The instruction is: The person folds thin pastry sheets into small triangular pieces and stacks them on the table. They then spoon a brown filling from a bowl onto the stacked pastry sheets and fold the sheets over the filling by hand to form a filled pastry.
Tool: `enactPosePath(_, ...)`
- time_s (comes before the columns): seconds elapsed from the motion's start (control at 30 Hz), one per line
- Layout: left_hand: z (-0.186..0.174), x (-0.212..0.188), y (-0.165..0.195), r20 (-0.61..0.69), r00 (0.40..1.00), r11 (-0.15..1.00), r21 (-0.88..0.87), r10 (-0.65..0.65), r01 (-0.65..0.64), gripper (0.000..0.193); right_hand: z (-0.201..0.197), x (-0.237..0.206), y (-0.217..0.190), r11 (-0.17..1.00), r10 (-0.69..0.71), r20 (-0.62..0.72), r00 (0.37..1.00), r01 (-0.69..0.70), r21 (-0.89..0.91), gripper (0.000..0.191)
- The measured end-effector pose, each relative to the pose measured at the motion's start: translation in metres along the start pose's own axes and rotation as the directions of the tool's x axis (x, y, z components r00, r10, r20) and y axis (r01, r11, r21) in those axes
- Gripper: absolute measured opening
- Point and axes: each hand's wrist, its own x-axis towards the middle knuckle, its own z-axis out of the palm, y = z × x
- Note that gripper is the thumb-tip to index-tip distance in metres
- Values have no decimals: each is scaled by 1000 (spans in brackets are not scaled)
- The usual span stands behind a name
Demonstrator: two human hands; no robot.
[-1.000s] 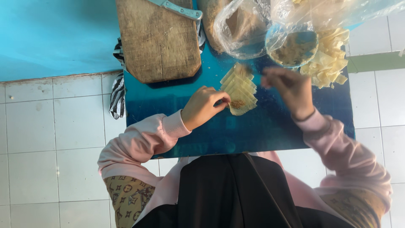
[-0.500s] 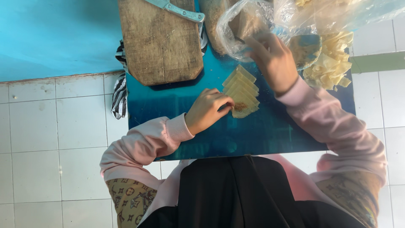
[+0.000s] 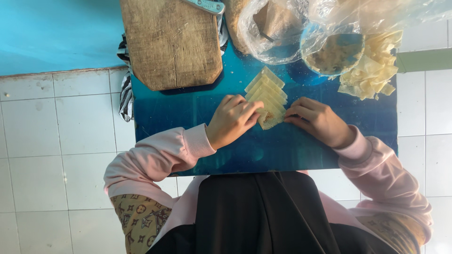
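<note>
A fanned stack of pale square dough wrappers (image 3: 266,92) lies on a blue board (image 3: 179,117) in front of me. My left hand (image 3: 231,121) pinches the near left corner of the lowest wrapper, which carries a bit of brownish filling (image 3: 272,114). My right hand (image 3: 316,121) presses its fingertips on the right edge of that same wrapper. Both hands work the wrapper flat on the board; neither lifts it.
A worn wooden chopping board (image 3: 172,42) lies at the far left of the blue board, a metal tool (image 3: 205,5) at its top. Clear plastic bags (image 3: 282,33), a bowl of filling (image 3: 335,55) and a heap of wrappers (image 3: 374,70) sit at the back right. A striped cloth (image 3: 125,89) hangs left. White floor tiles surround.
My right hand came back from the plastic bag and bowl at the back to the near wrapper. My left hand stayed on the wrapper's left corner.
</note>
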Motion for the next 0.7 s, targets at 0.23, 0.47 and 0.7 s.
enactPosePath(0.23, 1, -2, 0, 22, 993, 988, 96, 120, -122, 24, 4, 2, -11, 978, -49, 15, 999, 51, -204, 22)
enactPosePath(0.47, 3, -6, -2, 82, 984, 974, 150, 157, -168, 19, 0, 14, -22, 948, -99, 40, 994, 106, -301, 32)
enactPosePath(0.7, 3, -12, -3, 106, 958, 906, 312, 267, -287, 26, 20, 25, -6, 979, -163, -35, 986, 157, -133, 23)
